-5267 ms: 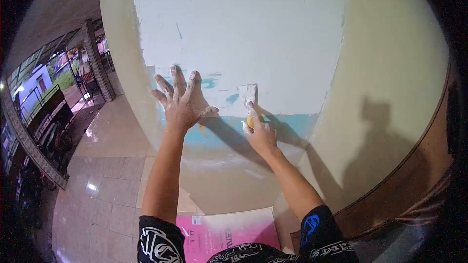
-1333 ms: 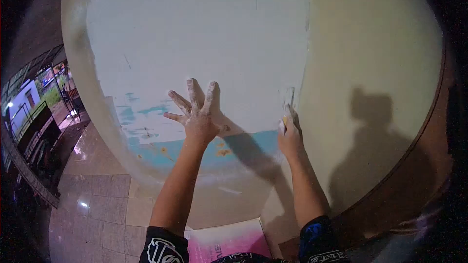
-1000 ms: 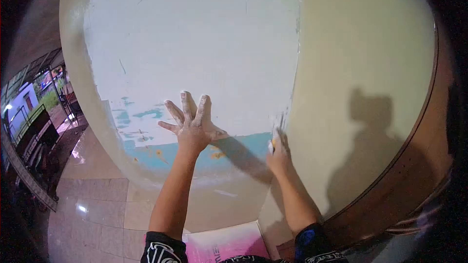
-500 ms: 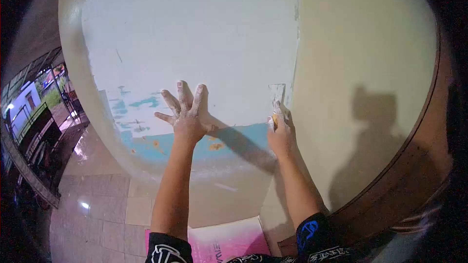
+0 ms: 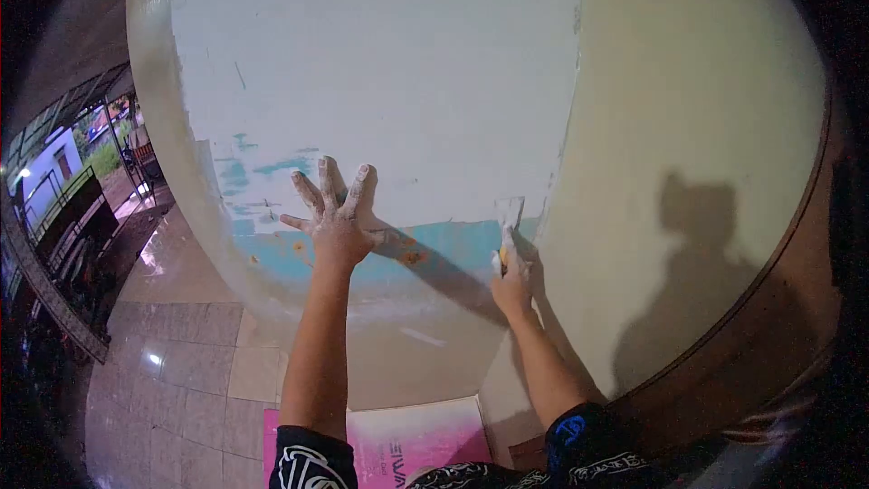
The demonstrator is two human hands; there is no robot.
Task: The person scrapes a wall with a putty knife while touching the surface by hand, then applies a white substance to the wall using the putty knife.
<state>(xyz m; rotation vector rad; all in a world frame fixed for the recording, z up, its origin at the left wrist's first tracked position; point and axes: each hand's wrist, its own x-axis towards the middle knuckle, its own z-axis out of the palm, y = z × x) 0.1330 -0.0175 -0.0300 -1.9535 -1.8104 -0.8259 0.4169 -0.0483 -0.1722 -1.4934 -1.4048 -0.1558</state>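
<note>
My left hand [image 5: 335,225] lies with fingers spread against the wall, its fingertips coated in white dust or filler. The fingers rest on the white filled patch [image 5: 389,63], and the palm sits by the turquoise strip [image 5: 444,243] below it. In my right hand [image 5: 513,288] is a putty knife [image 5: 508,215] with a yellow handle, partly hidden by the fingers. Its whitened blade points up at the lower right of the patch, over the border between white and turquoise. Rusty orange spots mark the turquoise band near my left hand.
A pink and white cardboard box [image 5: 412,439] lies on the floor below. Cream wall [image 5: 688,91] continues at right, carrying a shadow. Brown trim [image 5: 769,299] runs along its edge. Glossy tiles [image 5: 186,353] and a railing [image 5: 77,208] show at left.
My right hand has drawn the putty knife downward, from the white area to the turquoise border. My left hand has shifted slightly down and left on the wall. The view has tilted a little.
</note>
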